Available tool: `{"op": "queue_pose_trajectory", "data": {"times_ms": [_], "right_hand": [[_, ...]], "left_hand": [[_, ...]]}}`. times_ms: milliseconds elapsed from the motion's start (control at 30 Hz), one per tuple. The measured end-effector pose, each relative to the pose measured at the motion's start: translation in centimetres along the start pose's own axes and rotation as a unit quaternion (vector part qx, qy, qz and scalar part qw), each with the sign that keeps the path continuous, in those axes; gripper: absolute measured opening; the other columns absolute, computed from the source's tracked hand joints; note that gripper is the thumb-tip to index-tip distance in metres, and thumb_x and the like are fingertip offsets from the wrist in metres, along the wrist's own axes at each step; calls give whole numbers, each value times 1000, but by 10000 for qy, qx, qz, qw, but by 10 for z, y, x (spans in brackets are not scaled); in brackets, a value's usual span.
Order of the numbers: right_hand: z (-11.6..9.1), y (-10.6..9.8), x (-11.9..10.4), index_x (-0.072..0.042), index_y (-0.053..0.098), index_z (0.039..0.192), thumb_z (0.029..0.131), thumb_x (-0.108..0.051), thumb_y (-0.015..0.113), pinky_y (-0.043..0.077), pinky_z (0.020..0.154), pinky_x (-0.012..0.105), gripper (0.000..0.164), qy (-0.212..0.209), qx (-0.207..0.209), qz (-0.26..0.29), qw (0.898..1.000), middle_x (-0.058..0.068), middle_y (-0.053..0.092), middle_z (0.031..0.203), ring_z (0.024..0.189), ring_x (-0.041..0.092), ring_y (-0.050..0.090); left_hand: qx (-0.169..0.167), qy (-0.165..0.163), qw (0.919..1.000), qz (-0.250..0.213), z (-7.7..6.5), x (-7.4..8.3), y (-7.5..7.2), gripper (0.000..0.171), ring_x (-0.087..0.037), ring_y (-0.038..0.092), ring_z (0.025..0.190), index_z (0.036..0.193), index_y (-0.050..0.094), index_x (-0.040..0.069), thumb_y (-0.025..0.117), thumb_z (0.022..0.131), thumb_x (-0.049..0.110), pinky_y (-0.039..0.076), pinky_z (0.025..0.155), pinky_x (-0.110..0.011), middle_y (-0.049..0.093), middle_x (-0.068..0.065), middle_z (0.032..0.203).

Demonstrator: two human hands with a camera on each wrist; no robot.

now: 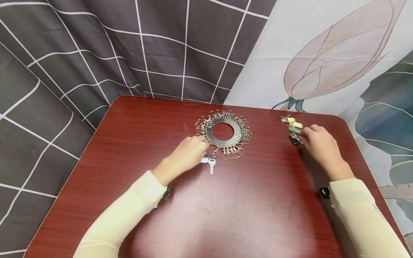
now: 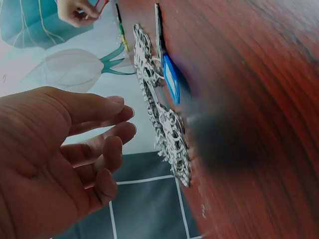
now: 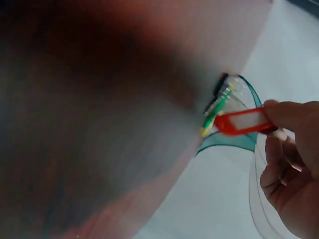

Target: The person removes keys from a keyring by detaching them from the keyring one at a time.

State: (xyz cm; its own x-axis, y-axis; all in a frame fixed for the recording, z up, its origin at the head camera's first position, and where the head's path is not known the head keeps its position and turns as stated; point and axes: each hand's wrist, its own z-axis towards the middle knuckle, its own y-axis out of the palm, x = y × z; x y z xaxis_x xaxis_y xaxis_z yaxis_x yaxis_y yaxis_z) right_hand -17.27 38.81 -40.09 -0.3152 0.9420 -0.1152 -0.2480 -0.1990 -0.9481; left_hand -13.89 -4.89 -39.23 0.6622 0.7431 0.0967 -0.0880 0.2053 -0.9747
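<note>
My left hand hovers by the near left edge of a flat metal key ring rimmed with many small clips and split rings. Its fingers are loosely bent with nothing between them in the left wrist view. Just right of that hand, a blue key tag and a silver key lie at the ring's near side. Over at the right, my right hand pinches a red key tag between thumb and fingers. Close to its fingertips lie keys with a black tag and a green tag.
Keys with yellow tags lie behind the green one, towards the back right of the reddish-brown table. A dark checked curtain and a pale flower-print cloth hang beyond the table's back edge.
</note>
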Motion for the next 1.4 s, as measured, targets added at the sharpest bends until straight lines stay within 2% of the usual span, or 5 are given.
{"op": "queue_pose_trajectory", "data": {"times_ms": [300,500,900,1133,1400], "right_hand": [[2,18,-10,8,54,89,83,-1,66,49,53,61,16,-452,-132,-500,9976,25,51,82,65,40,53],[8,30,-16,7,52,89,82,-1,64,50,52,60,16,-886,-203,-623,9939,28,54,86,62,42,55],[7,31,-20,6,53,91,86,-4,65,51,55,62,17,-685,-563,-601,9942,30,56,97,70,45,59],[13,16,-38,1,52,93,87,-11,65,50,55,59,19,-524,-575,-212,9967,22,56,86,67,40,58],[25,20,-84,-3,60,89,86,-11,67,51,61,43,12,-695,-313,1124,9907,12,61,79,71,25,58]], "left_hand": [[-96,-202,9997,-120,-8,-11,-6,9,-29,65,78,89,72,7,69,84,15,56,68,-45,66,-9,87],[-157,-239,9995,-135,-14,-15,-7,10,-28,66,77,88,72,7,68,86,16,56,69,-46,66,-9,84],[-424,-192,9981,-405,-25,-21,3,9,-26,61,76,87,70,8,68,87,16,55,69,-41,61,-7,84],[-216,-344,9959,-803,-26,-19,7,7,-24,59,79,88,69,9,69,87,16,55,71,-39,58,-5,84],[-324,-581,9866,-1492,-14,-10,16,7,-20,59,83,90,69,9,69,86,14,54,77,-37,62,-3,88]]}}
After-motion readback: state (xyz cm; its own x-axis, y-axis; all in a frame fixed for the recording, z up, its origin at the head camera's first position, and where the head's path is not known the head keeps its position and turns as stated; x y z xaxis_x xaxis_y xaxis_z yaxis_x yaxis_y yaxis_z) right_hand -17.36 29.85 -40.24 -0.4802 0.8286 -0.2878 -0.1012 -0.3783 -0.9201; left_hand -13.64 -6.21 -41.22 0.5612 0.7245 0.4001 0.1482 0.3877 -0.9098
